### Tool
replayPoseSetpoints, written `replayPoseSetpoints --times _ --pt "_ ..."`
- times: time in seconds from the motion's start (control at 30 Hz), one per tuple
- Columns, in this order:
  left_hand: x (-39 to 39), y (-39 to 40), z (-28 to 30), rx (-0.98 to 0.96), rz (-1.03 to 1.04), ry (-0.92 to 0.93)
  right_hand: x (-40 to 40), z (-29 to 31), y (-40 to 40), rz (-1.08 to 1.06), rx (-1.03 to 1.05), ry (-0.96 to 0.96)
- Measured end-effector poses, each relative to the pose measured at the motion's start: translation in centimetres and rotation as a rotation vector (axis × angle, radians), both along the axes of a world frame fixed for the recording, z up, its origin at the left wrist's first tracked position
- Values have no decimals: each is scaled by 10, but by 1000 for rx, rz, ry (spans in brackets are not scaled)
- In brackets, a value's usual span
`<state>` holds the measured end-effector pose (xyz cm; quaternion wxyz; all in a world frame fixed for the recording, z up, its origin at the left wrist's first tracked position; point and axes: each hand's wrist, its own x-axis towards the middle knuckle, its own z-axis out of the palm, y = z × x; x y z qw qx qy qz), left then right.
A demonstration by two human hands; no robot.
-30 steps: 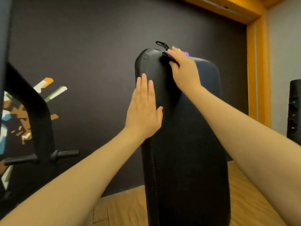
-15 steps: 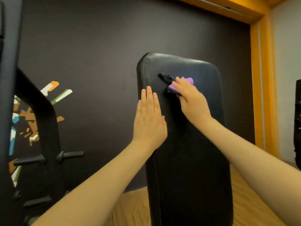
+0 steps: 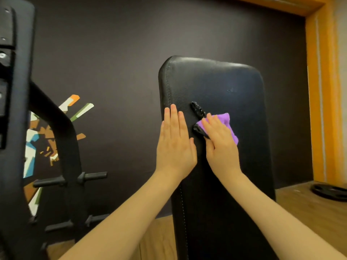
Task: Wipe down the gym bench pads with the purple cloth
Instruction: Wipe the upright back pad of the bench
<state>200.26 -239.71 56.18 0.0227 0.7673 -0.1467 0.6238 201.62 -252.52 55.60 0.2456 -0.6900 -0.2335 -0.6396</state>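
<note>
R hand [image 3: 221, 147] fingers lie straight & close together, pressing a crumpled purple cloth [image 3: 226, 123] flat against the tall black padded vinyl bench pad [image 3: 221, 203]; thumb angles down-left. Cloth sticks out past the fingertips & on the hand's right side, sitting mid-width on the pad's upper half. A black clip w/ short strap [image 3: 198, 111] pokes out of the cloth's left edge, between both hands.

L hand [image 3: 175, 145] fingers are straight, together, palm flat on the pad just inside its stitched left edge, thumb almost touching the R hand.

Bare pad above the cloth up to the rounded top edge, more to the right edge & below the wrists.

Left: black metal rack frame w/ pegs [image 3: 62, 156]. Behind: dark wall w/ coloured shard mural [image 3: 75, 107]. Right: orange door frame [image 3: 323, 102], black weight plate [image 3: 330, 191] on the wood floor [image 3: 309, 207].
</note>
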Motion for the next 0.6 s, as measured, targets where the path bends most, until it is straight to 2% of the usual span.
replayPoseSetpoints --times 0.07,0.23,0.37,0.47,0.6 --pt "-2 0 -1 8 23 13 -5 5 -12 -33 -116 5" --pt "-2 -1 0 27 88 25 -2 71 -31 -162 -261 -40" --pt "-1 -2 0 18 53 -22 4 56 -15 -44 -66 73" --pt "2 -2 0 -3 29 -41 4 24 -4 56 92 49" --pt "4 -2 -1 -5 4 -51 3 10 -15 136 76 36"
